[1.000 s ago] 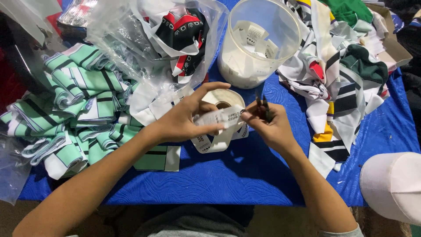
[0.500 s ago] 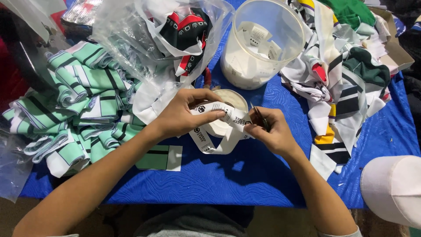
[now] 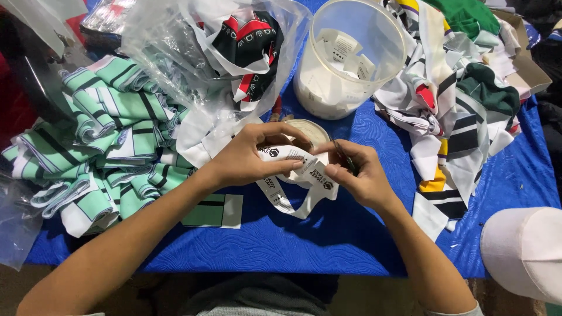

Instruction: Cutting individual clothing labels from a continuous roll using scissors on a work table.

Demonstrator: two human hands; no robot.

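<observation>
Over the blue table my left hand [image 3: 252,155] pinches a white printed label ribbon [image 3: 293,178] between thumb and fingers. The ribbon loops down below both hands and rises to a roll of ribbon [image 3: 307,131] lying just behind them. My right hand [image 3: 360,175] pinches the same ribbon's other end with its thumb and forefinger. It also grips small dark snips [image 3: 345,157], whose tips point away from me. The two hands almost touch above the ribbon.
A clear plastic tub [image 3: 351,55] with cut white labels stands behind the hands. Green-and-white striped collars [image 3: 105,146] pile at the left, some in clear bags [image 3: 193,52]. Mixed fabric strips [image 3: 462,111] lie at the right. A white cap [image 3: 524,251] sits at the lower right corner.
The hands have drawn more ribbon off the roll and lifted it slightly. The loop hanging under them has grown and the hands have moved closer together.
</observation>
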